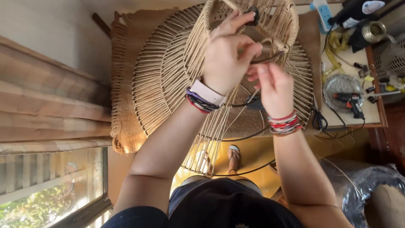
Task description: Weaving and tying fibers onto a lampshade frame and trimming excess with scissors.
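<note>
The jute-wrapped lampshade frame [236,63] is held up between both hands: the left hand [225,55] pinches its top ring, and the right hand [274,86] grips a cord strand. A slack pull could loosen the wrapping. A glue gun [348,101] lies right of them on the table [375,118].

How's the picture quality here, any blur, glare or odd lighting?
Head view: daylight from the window washes out the lower left; the left hand and right hand on the woven rope lampshade are slightly motion-blurred; the wide lens bends the edges; the glue gun is sharp enough to recognise.
</note>
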